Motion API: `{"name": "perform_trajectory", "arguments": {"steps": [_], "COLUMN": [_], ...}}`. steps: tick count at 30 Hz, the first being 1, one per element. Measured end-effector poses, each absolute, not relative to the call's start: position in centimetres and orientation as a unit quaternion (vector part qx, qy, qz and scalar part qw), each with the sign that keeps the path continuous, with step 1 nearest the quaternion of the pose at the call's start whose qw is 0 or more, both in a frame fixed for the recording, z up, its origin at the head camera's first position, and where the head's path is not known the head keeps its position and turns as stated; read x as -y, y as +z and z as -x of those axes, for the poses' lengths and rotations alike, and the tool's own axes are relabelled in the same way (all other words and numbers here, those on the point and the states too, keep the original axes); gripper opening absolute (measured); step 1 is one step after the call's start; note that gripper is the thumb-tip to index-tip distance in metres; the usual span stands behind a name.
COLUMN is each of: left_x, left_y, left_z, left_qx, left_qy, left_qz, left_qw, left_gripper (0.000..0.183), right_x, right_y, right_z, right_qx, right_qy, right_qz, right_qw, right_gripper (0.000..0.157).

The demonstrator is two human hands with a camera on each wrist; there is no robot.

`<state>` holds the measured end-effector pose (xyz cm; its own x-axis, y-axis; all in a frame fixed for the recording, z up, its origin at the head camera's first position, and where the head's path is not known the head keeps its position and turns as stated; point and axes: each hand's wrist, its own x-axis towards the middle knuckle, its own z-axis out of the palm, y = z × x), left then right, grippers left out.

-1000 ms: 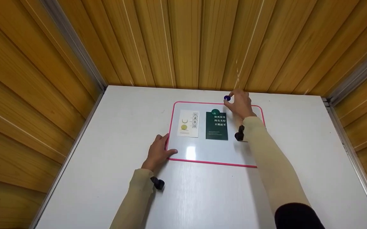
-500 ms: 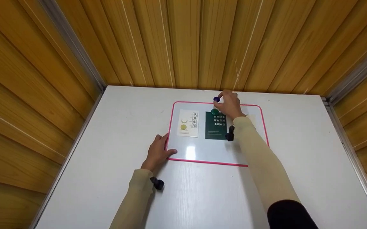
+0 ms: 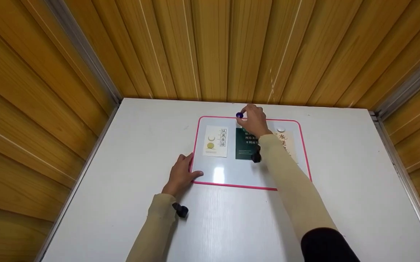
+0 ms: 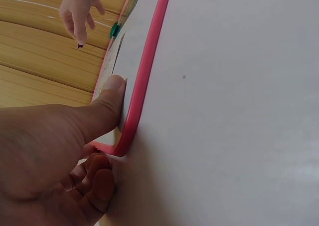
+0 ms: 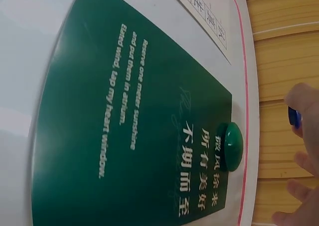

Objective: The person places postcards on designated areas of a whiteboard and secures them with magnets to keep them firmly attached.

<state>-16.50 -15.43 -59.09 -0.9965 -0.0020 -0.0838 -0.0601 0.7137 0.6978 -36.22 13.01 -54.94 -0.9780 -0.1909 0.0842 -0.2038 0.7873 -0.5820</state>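
Note:
A whiteboard (image 3: 239, 174) with a pink frame lies on the white table. My left hand (image 3: 181, 173) grips its near left corner, thumb on the board's face and fingers curled at the edge. Between thumb and fingertips, my right hand (image 3: 255, 122) pinches a round dark blue-purple magnet (image 3: 239, 115) above the board's far edge. Left of centre on the board is a white card (image 3: 215, 142) with no magnet visible on it. In the middle, a green magnet (image 5: 234, 146) sits at the top of a dark green card (image 5: 129, 111). My right forearm partly hides a beige card (image 3: 284, 142).
A white magnet (image 3: 281, 130) sits at the beige card's top. Wood-look panel walls (image 3: 210, 51) rise behind the table (image 3: 130, 145) and on both sides, with grey metal strips (image 3: 86, 54) at the corners.
My right hand has moved left along the board's far edge with the magnet, past the green card, uncovering the beige card and white magnet. My left hand stays at the corner.

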Motion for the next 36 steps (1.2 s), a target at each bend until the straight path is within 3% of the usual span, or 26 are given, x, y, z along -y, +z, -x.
{"name": "perform_trajectory", "arguments": {"steps": [36], "left_x": [15.6], "left_y": [-58.8], "left_z": [16.4], "left_qx": [-0.925], "left_qy": [0.378], "left_qz": [0.009], "left_qw": [0.042], "left_gripper": [0.090], "right_x": [-6.4], "right_y": [-56.1], "right_z": [35.1], "right_qx": [0.956], "right_qy": [0.260], "right_qz": [-0.132], "right_qw": [-0.028], "right_gripper": [0.037]}}
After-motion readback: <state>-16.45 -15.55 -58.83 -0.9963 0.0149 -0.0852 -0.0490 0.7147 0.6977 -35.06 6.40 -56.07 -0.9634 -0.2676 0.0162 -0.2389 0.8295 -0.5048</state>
